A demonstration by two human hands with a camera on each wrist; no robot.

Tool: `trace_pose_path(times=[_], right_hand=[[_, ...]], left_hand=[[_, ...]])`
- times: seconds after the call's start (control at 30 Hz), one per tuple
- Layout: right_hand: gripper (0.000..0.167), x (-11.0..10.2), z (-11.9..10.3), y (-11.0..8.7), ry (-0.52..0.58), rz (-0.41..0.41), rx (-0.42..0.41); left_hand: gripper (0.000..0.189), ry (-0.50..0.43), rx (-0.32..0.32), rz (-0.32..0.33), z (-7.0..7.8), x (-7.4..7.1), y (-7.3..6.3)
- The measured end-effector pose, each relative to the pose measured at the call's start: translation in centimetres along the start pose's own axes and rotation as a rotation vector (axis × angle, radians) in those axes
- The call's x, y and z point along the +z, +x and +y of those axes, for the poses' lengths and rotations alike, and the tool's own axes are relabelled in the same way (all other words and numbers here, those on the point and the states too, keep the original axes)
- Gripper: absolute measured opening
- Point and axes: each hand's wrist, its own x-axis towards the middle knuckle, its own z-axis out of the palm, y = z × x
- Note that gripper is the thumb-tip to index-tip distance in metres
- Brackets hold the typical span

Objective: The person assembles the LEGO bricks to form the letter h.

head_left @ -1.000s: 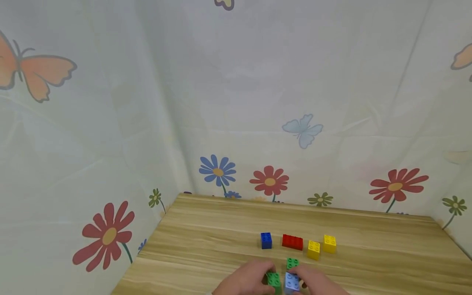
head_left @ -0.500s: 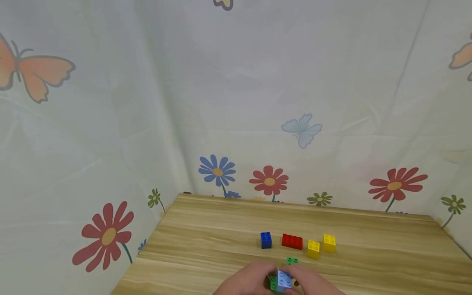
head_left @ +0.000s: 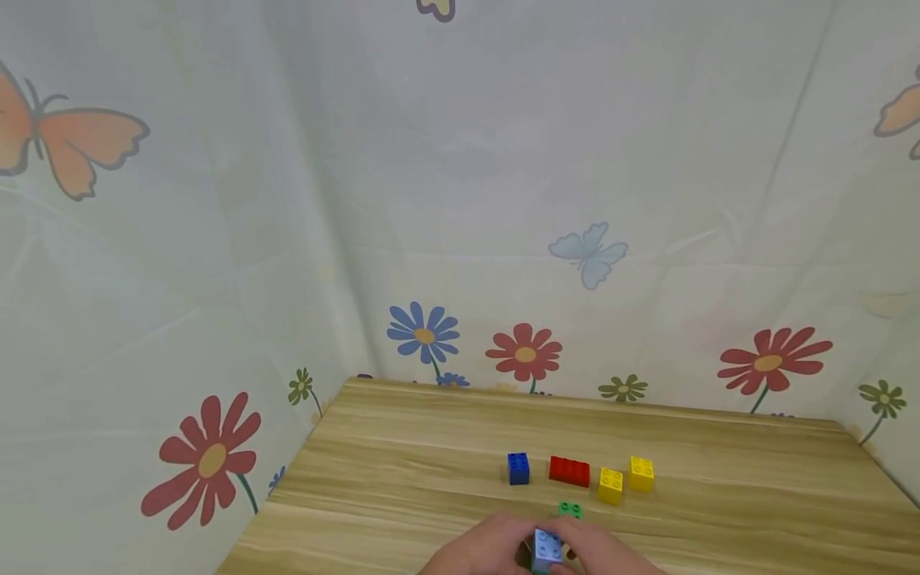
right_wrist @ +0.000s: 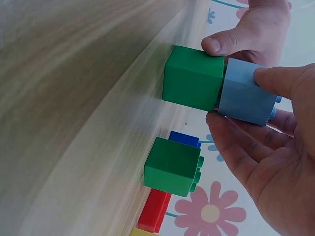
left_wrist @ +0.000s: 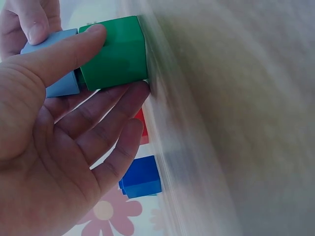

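Observation:
At the near edge of the head view, my left hand (head_left: 480,547) and right hand (head_left: 602,547) meet around two toy building bricks. My left thumb and fingers pinch a green brick (left_wrist: 118,54), low against the wooden table. Over its studs sits a light blue brick (head_left: 547,549), which my right thumb and fingers grip. A narrow dark gap shows between the two bricks in the right wrist view. A second green brick (right_wrist: 170,167) stands just beyond my hands, touched by neither.
Farther back on the wooden table (head_left: 402,431) lie a dark blue brick (head_left: 518,469), a long red brick (head_left: 569,471) and two yellow bricks, one nearer (head_left: 611,486) and one farther right (head_left: 642,473). A flower-printed curtain (head_left: 460,160) rises behind the table.
My right hand has moved the light blue brick left, from beside the left hand's green brick to on top of it. The other bricks have stayed in place.

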Motion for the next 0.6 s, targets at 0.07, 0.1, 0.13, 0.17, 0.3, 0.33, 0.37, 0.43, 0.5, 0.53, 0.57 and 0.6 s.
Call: trace_pose_path(times=[0.07, 0.1, 0.13, 0.17, 0.3, 0.33, 0.37, 0.43, 0.5, 0.53, 0.57, 0.6], right_hand=[[0.040, 0.04, -0.03, 0.03, -0.005, 0.001, -0.001], [0.040, 0.03, -0.06, 0.03, -0.012, 0.002, 0.001], [0.041, 0.04, -0.08, 0.06, -0.020, 0.003, 0.004], [0.042, 0.04, -0.12, 0.07, -0.034, 0.005, 0.005], [0.046, 0.07, -0.32, 0.11, -0.100, 0.011, 0.008], [0.046, 0.09, -0.37, 0.12, -0.111, 0.012, 0.008], [0.047, 0.10, -0.43, 0.11, -0.120, 0.014, 0.006], [0.047, 0.12, -0.53, 0.09, -0.125, 0.015, 0.011], [0.045, 0.13, -0.58, 0.07, -0.116, 0.016, 0.020], [0.045, 0.13, -0.60, 0.06, -0.108, 0.017, 0.026], [0.044, 0.13, -0.61, 0.04, -0.102, 0.017, 0.030], [0.043, 0.12, -0.58, 0.03, -0.096, 0.017, 0.034]], left_hand=[[0.036, 0.017, 0.008, 0.003, 0.05, 0.00, -0.03], [0.035, 0.023, 0.009, 0.005, 0.10, -0.02, -0.04], [0.035, 0.025, 0.008, 0.006, 0.15, -0.04, -0.05], [0.035, 0.027, 0.006, 0.007, 0.24, -0.07, -0.06], [0.033, 0.036, -0.024, 0.008, 0.49, -0.11, -0.05], [0.033, 0.035, -0.033, 0.007, 0.54, -0.11, -0.06], [0.033, 0.038, -0.037, 0.007, 0.56, -0.09, -0.05], [0.033, 0.043, -0.038, 0.005, 0.55, -0.08, -0.04], [0.033, 0.050, -0.031, 0.006, 0.51, -0.07, -0.03], [0.033, 0.046, -0.031, 0.005, 0.47, -0.08, -0.04], [0.033, 0.044, -0.027, 0.003, 0.44, -0.09, -0.05], [0.034, 0.039, -0.028, 0.001, 0.42, -0.11, -0.09]])
